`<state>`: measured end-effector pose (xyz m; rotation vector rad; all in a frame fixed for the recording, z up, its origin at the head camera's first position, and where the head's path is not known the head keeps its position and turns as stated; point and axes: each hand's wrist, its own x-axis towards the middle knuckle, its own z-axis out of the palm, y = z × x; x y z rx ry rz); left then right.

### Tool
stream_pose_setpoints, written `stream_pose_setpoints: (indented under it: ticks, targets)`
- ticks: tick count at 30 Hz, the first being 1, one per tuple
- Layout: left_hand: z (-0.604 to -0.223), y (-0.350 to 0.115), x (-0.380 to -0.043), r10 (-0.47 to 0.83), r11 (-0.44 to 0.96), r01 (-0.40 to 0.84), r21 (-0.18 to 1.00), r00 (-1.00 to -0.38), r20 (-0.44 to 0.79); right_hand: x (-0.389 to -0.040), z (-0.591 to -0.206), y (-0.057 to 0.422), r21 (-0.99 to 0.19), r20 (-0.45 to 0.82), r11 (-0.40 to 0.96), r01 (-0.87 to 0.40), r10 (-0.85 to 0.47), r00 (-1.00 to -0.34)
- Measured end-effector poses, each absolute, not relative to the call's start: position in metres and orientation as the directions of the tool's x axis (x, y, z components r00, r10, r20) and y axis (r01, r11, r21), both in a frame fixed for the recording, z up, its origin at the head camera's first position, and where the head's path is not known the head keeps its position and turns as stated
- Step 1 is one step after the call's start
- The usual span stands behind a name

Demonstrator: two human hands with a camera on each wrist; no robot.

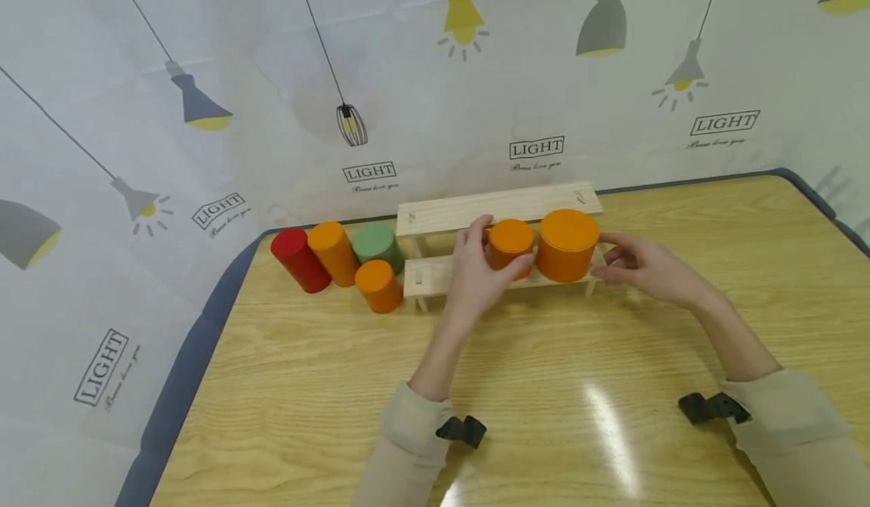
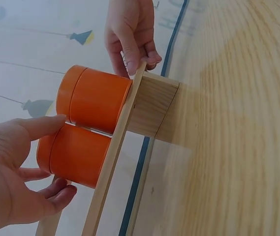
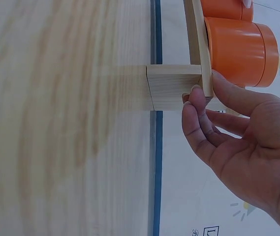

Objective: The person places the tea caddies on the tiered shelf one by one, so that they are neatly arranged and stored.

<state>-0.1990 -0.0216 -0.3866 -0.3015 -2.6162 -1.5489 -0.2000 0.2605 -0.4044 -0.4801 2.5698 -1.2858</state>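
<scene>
A two-step wooden rack (image 1: 424, 276) stands at the back of the table. Two orange canisters with lids are side by side on its lower step, the larger canister (image 1: 568, 246) at the right and a smaller canister (image 1: 511, 241) to its left. My left hand (image 1: 472, 276) holds the smaller one, thumb on the near side and fingers round the far side. At the right end of the lower step, my right hand (image 1: 642, 265) pinches the board's end (image 3: 206, 83) between thumb and fingers, close beside the larger canister.
Left of the rack stand a red canister (image 1: 301, 260), a tall orange canister (image 1: 333, 254), a green canister (image 1: 377, 246) and a short orange canister (image 1: 378, 286). The rack's upper step (image 1: 499, 208) runs behind. A lamp-printed curtain (image 1: 421, 84) hangs beyond the table's back edge.
</scene>
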Motion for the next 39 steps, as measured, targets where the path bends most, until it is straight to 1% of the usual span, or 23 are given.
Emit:
stream_pose_setpoints:
  ticks: [6, 10, 15, 21, 33, 39]
  targets:
    - [-0.386, -0.033, -0.199, 0.157, 0.515, 0.233, 0.825, -0.972, 0.176, -0.201, -0.404, 0.259, -0.808, -0.05, 0.556, -0.195, -0.394, -0.918]
    - [-0.388, -0.043, -0.199, 0.175, 0.543, 0.267, 0.796, -0.963, 0.204, -0.201, -0.404, 0.259, -0.811, -0.053, 0.553, -0.19, -0.394, -0.918]
    - [-0.392, -0.059, -0.199, 0.2, 0.542, 0.316, 0.779, -0.949, 0.246, -0.201, -0.405, 0.261, -0.809, -0.055, 0.557, -0.188, -0.39, -0.919]
    - [-0.393, -0.079, -0.198, 0.188, 0.539, 0.344, 0.769, -0.939, 0.288, -0.201, -0.406, 0.262, -0.804, -0.04, 0.557, -0.207, -0.398, -0.916]
    - [-0.395, -0.123, -0.194, 0.175, 0.553, 0.403, 0.729, -0.912, 0.372, -0.2, -0.404, 0.259, -0.797, -0.054, 0.572, -0.193, -0.385, -0.921]
    - [-0.398, -0.149, -0.193, 0.15, 0.552, 0.395, 0.734, -0.913, 0.378, -0.199, -0.403, 0.259, -0.8, -0.053, 0.569, -0.191, -0.384, -0.922]
